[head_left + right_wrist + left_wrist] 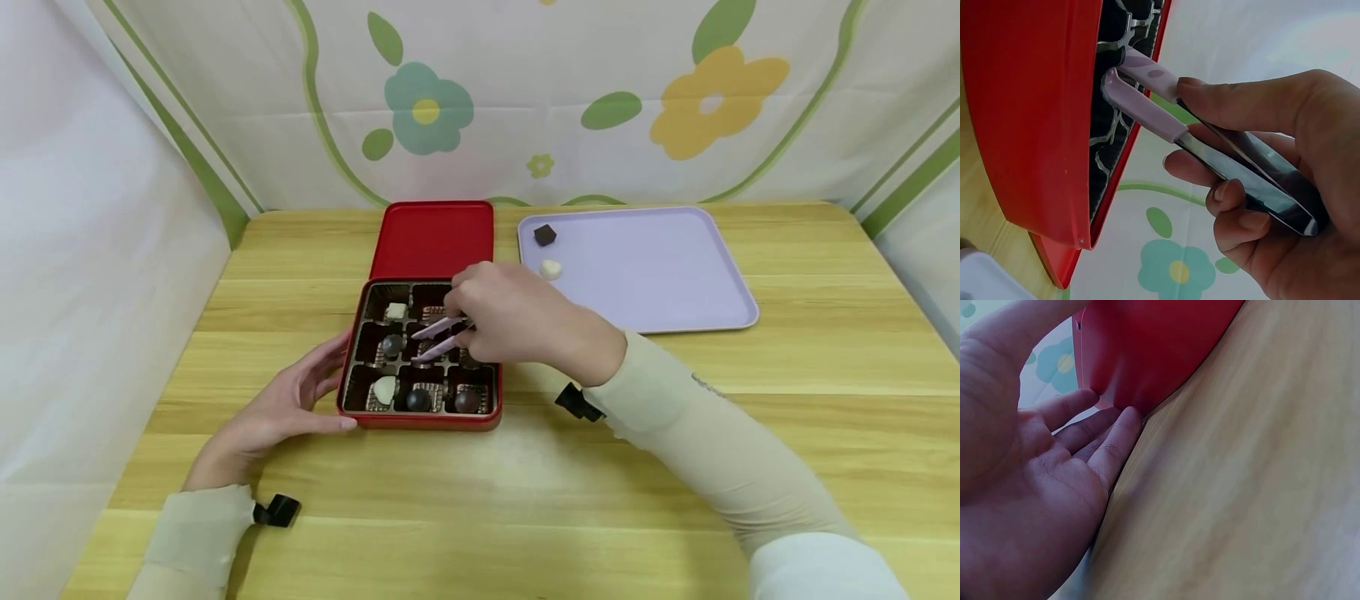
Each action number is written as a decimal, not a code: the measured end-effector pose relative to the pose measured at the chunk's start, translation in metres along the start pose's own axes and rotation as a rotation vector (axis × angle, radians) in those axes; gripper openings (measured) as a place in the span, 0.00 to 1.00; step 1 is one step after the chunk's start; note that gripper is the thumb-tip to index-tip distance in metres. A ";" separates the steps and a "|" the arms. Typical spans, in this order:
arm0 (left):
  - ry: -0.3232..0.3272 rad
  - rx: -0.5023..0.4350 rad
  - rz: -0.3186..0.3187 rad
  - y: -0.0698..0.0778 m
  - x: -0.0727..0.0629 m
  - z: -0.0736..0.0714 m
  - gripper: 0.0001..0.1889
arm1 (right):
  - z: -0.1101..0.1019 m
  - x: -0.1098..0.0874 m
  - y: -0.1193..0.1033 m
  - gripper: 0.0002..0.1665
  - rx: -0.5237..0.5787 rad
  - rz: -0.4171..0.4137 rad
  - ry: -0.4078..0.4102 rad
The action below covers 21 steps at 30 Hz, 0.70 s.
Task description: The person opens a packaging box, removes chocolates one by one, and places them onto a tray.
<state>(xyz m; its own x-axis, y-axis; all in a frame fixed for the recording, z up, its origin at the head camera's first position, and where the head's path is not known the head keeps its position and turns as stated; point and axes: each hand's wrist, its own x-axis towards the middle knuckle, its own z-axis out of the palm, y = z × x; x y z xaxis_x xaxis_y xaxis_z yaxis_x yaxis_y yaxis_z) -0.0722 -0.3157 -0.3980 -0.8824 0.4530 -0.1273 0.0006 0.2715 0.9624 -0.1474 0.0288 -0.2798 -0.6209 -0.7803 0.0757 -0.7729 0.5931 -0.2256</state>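
A red tin box (420,423) with a dark divided insert holds several dark and white chocolates. My right hand (517,312) grips small metal tongs with lilac tips (438,343) over the middle of the box. In the right wrist view, the thumb and fingers hold the tongs' metal arms (1229,165), and the tips stand apart, reaching into the insert. Whether a chocolate lies between them I cannot tell. My left hand (281,408) rests against the box's left side, thumb along its front corner. Its nearly straight fingertips touch the red wall (1147,356) in the left wrist view.
Behind the box lies its red lid (435,237). A lilac tray (645,267) stands at the back right, bearing a dark cube-shaped chocolate (545,235) and a white chocolate (551,269). A flowered curtain (517,108) closes off the table's back edge.
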 end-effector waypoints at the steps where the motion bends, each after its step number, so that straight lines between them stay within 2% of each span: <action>1: 0.001 0.000 -0.001 0.000 0.000 0.000 0.59 | 0.000 0.000 -0.001 0.01 0.001 0.000 -0.001; 13: 0.005 0.007 0.007 -0.001 0.001 0.000 0.59 | 0.003 -0.004 0.002 0.04 0.044 0.002 0.018; 17: 0.004 0.009 0.012 0.000 0.001 0.000 0.59 | 0.005 -0.011 0.006 0.07 0.073 0.014 0.054; 21: 0.007 0.006 0.005 0.000 0.001 0.000 0.59 | 0.007 -0.020 0.011 0.09 0.164 0.029 0.115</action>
<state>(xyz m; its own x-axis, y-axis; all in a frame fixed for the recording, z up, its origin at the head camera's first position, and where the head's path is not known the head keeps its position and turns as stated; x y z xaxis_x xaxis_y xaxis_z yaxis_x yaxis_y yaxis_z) -0.0729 -0.3154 -0.3983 -0.8857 0.4484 -0.1204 0.0081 0.2741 0.9617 -0.1420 0.0497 -0.2902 -0.6605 -0.7301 0.1755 -0.7289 0.5672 -0.3835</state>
